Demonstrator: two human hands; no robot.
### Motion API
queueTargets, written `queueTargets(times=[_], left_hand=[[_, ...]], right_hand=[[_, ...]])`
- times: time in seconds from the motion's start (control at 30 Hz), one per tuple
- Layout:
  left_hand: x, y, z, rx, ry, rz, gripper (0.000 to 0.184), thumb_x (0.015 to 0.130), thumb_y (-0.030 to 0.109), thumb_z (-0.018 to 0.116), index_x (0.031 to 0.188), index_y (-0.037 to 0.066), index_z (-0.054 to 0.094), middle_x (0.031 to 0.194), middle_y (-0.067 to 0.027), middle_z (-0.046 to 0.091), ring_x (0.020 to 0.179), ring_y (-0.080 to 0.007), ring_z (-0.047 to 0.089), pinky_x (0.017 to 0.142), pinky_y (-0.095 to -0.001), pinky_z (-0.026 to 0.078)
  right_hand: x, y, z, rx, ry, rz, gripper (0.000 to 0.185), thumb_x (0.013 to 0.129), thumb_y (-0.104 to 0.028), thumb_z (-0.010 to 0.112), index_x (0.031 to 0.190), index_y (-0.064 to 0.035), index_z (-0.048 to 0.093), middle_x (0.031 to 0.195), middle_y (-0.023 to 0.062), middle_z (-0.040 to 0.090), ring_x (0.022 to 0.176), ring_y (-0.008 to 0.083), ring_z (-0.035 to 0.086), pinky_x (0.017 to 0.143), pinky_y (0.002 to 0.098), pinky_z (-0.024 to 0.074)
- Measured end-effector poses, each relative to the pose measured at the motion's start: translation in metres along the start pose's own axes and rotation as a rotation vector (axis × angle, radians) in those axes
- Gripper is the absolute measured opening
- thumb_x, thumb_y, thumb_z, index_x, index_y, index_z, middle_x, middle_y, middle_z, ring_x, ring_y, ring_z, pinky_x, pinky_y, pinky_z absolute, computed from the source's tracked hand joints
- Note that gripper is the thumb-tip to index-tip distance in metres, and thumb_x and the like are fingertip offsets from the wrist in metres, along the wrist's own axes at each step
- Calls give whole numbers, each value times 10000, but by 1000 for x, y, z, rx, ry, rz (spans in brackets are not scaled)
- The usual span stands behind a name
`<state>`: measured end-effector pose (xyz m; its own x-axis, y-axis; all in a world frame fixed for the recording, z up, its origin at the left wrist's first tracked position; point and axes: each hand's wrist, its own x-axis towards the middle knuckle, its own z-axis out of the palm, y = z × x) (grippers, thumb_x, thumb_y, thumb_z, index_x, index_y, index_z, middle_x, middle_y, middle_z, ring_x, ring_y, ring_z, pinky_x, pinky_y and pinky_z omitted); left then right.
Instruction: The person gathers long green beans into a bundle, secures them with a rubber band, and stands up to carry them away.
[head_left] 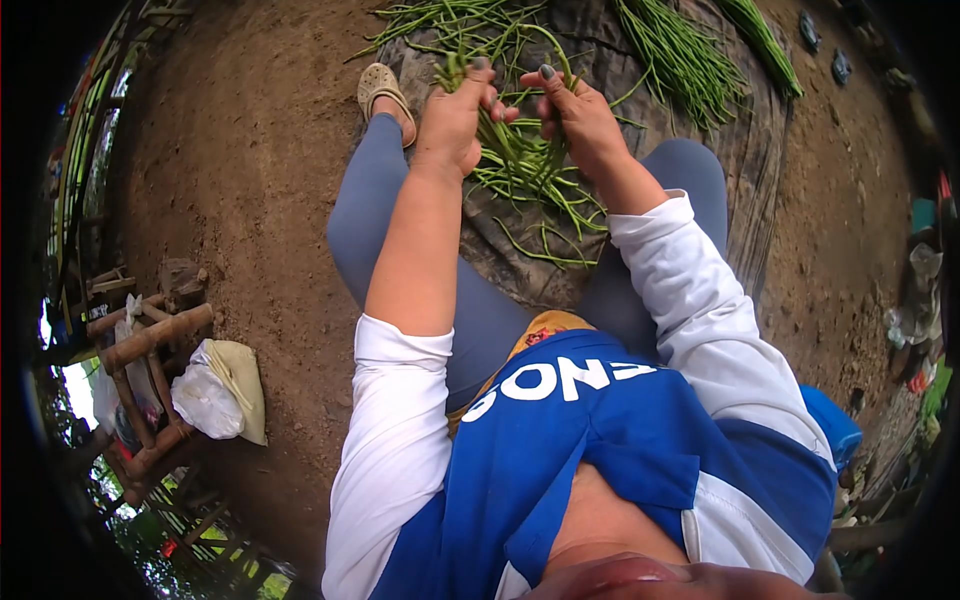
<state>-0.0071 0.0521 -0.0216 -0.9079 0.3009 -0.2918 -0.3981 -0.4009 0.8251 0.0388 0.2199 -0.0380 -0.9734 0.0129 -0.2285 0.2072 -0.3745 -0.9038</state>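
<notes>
My left hand (462, 112) is closed around a bunch of green long beans (512, 150), with short ends poking out above the fist and the rest hanging down between my hands. Just to its right, my right hand (580, 118) has its fingers closed on a long bean (553, 48) that arcs over at the top. More loose long beans (560, 215) lie below my hands, on a dark cloth (700, 185) spread over the ground between my legs.
Beyond my hands are scattered long beans (430, 18) and a thick bundle (685, 65); another bundle (765, 45) lies at the cloth's right edge. A bamboo frame (150, 345) and a pale bag (235, 390) are at the left. Something blue (832, 425) stands by my right side.
</notes>
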Motion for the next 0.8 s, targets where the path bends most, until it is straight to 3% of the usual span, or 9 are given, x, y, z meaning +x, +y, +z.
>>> queueTargets(times=[0.07, 0.1, 0.27, 0.4, 0.43, 0.53, 0.57, 0.67, 0.8], left_hand=[[-10, 4, 15, 215, -83, -4, 324, 855, 232, 733, 1105, 61, 617, 910, -57, 643, 634, -128, 537, 669, -295, 524], [-13, 2, 21, 214, -87, -16, 335, 821, 180, 768, 1072, 44, 593, 764, -10, 649, 577, -100, 560, 525, -230, 436], [-18, -1, 29, 210, -40, -93, 230, 805, 209, 785, 921, 53, 661, 729, -15, 637, 577, -75, 548, 471, -230, 384], [-13, -7, 20, 172, 52, -69, 184, 828, 216, 763, 848, 61, 664, 702, 3, 608, 551, -78, 506, 457, -238, 365], [-10, -9, 19, 159, 85, -60, 179, 836, 217, 755, 830, 62, 664, 697, 9, 600, 548, -80, 494, 455, -241, 361], [-5, -9, 14, -70, 40, -114, 189, 856, 227, 735, 837, 59, 650, 685, 20, 562, 562, -86, 465, 454, -252, 353], [-7, -9, 15, -63, 61, -103, 187, 866, 230, 722, 850, 59, 647, 688, 17, 559, 566, -91, 466, 466, -257, 378], [-14, -11, 24, -39, 122, -68, 186, 896, 239, 684, 888, 59, 638, 697, 8, 548, 578, -106, 468, 503, -274, 454], [-6, -16, 16, -37, 37, 29, 286, 964, 311, 569, 920, 34, 623, 799, -35, 598, 738, -179, 619, 601, -334, 534]], right_hand=[[-2, -5, 2, 29, -32, 25, 503, 904, -533, 580, 1089, -66, 614, 693, -14, 540, 599, 81, 527, 529, 236, 412], [-5, -6, 5, 98, -69, 42, 551, 893, -581, 547, 1100, -74, 608, 685, -21, 518, 574, 69, 493, 508, 227, 382], [-15, -19, 14, 62, -88, 222, 862, 735, -865, 378, 1134, -130, 589, 657, -68, 426, 518, 43, 374, 472, 194, 275], [-16, -10, 21, -204, -134, -7, 792, 880, -759, 274, 1213, -99, 557, 672, -61, 410, 535, 39, 319, 481, 167, 279], [-16, -15, 21, -205, -243, -124, 542, 996, -554, 336, 1167, -86, 551, 673, -50, 448, 521, 25, 346, 466, 174, 297], [-11, -3, 26, -157, -67, -187, 292, 1018, -351, 452, 1086, -82, 543, 702, -23, 531, 506, 18, 395, 458, 185, 320], [-12, -3, 27, -48, -35, -150, 166, 994, -238, 524, 1028, -76, 527, 758, 11, 607, 509, 35, 475, 455, 194, 361], [-5, 8, 23, -48, 33, -148, 187, 998, -249, 514, 1031, -65, 525, 802, 27, 634, 568, 62, 546, 486, 205, 422], [-6, 1, 23, 166, 54, -124, 239, 980, -252, 551, 1057, -29, 590, 915, 40, 664, 703, 75, 617, 579, 196, 496]])
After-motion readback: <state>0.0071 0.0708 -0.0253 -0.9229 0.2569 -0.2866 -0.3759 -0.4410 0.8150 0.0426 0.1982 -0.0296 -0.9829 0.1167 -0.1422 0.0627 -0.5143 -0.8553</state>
